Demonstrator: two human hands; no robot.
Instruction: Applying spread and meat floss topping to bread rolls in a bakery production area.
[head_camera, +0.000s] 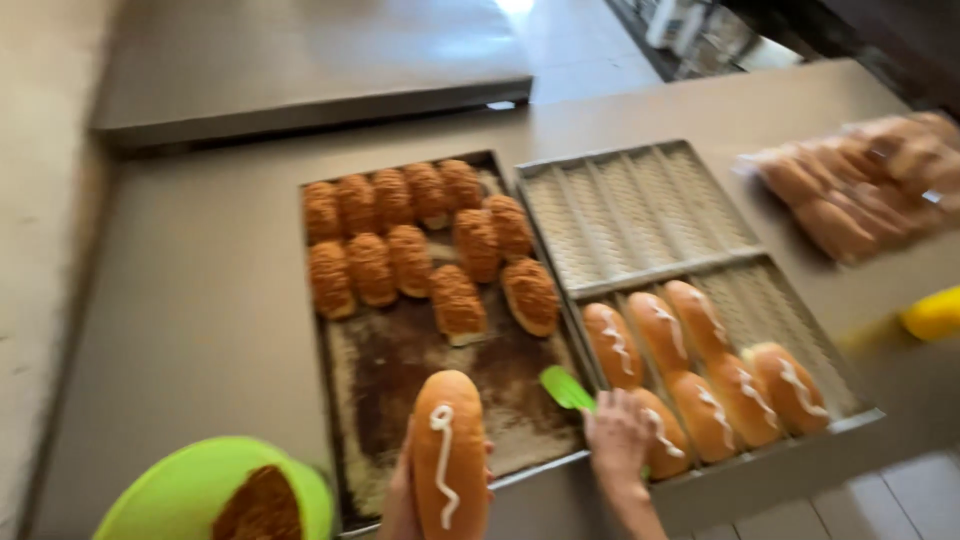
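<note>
the left hand (400, 500) is closed under a soft, light bread roll (449, 452); hold it gently from below, the cream line smears. the right hand (617, 437) grips a green spatula (567, 389).

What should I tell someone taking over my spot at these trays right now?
Left hand: holds a bun with a white cream line, over the flat tray.
Right hand: holds a green spatula at the grooved tray.
Done: eleven crumb-coated buns sit at the flat tray's far end.
Left: seven cream-lined buns uncoated in the grooved tray, plus the held one.
Green bowl of brown crumbs at near left; bagged buns at far right.
</note>
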